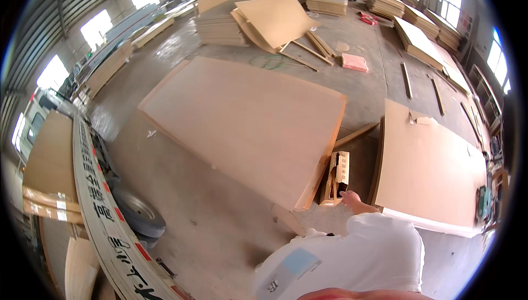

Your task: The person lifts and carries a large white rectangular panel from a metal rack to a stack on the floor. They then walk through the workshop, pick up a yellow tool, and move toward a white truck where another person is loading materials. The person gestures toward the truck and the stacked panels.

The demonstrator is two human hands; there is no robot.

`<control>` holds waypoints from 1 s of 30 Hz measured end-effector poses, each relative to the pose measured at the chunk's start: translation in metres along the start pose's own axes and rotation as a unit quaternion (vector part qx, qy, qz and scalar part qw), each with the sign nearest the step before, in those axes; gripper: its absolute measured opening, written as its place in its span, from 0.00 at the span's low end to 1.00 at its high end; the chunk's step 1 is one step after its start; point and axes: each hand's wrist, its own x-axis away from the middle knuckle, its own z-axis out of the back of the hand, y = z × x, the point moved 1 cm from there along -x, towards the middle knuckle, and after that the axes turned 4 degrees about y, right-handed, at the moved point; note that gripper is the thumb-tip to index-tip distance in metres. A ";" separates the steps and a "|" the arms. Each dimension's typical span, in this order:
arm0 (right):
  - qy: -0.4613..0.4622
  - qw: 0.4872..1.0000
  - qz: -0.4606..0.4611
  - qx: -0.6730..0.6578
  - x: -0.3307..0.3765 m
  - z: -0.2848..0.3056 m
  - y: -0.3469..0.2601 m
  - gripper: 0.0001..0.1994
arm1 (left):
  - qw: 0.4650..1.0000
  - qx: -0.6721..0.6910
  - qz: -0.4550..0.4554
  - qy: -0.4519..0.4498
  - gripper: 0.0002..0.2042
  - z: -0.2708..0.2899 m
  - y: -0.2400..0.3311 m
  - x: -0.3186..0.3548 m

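1. Nearest the camera, at the lower edge, a pinkish blurred strip (363, 294) fills the bottom; what it is cannot be told.
2. White sleeve (357, 256) of the person's own clothing rises from the lower edge, with a pale blue label (297, 261) on the fabric.
3. Right hand (350, 196) extends from the sleeve toward an open cardboard box (337, 178); it lies just beside the box's lower end, and whether the fingers are curled or spread cannot be told, as they are small and partly hidden.
4. Left hand does not show.
5. Cardboard box stands on the concrete floor (220, 217), in the gap between 2 large stacks of boards.
6. Large fibreboard stack (247, 118), tan and flat, lies at centre; its near right corner touches or nearly touches the box.
7. Second fibreboard stack (434, 162) lies to the right of the box, with a white lower edge.
8. Wooden batten (356, 134) lies on the floor behind the box, between the 2 stacks.
9. Truck side (99, 206) with a tyre (140, 214) stands at left.
10. Further board piles (275, 19) and a pink block (355, 62) lie well apart, at the far end.
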 end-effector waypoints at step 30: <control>-0.204 0.961 0.171 0.082 0.085 -0.058 -0.027 0.17 | 0.736 -0.462 0.251 -0.426 0.28 -0.176 0.091 -0.119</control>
